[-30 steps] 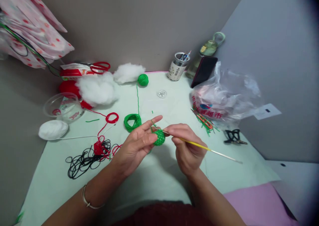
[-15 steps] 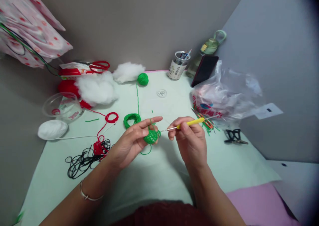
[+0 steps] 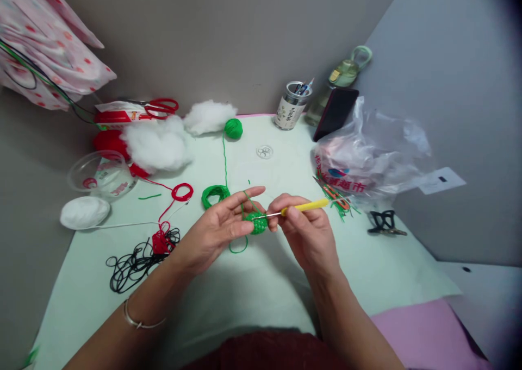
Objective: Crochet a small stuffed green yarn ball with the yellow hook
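My left hand (image 3: 216, 229) pinches a small green crocheted piece (image 3: 258, 223) between thumb and fingers, with the index finger stretched out and green yarn running over it. My right hand (image 3: 304, 229) grips a yellow-handled crochet hook (image 3: 304, 207), whose metal tip pokes into the green piece. A loop of green yarn hangs below the piece. The strand leads back to a green yarn coil (image 3: 215, 194) and a green yarn ball (image 3: 233, 128) farther up the table.
On the pale green table (image 3: 253, 288) lie black cord (image 3: 134, 258), red cord (image 3: 175, 196), white stuffing (image 3: 159, 144), a white ball (image 3: 84, 212), a clear cup (image 3: 101, 174) and red scissors (image 3: 161, 108). A pen tin (image 3: 292, 106), bottle (image 3: 342, 79), phone (image 3: 336, 114) and plastic bag (image 3: 367, 152) stand right.
The hook swung from pointing low right to pointing up right, drew back from the green piece, and its tip is now in the piece again. The left hand turned the piece slightly.
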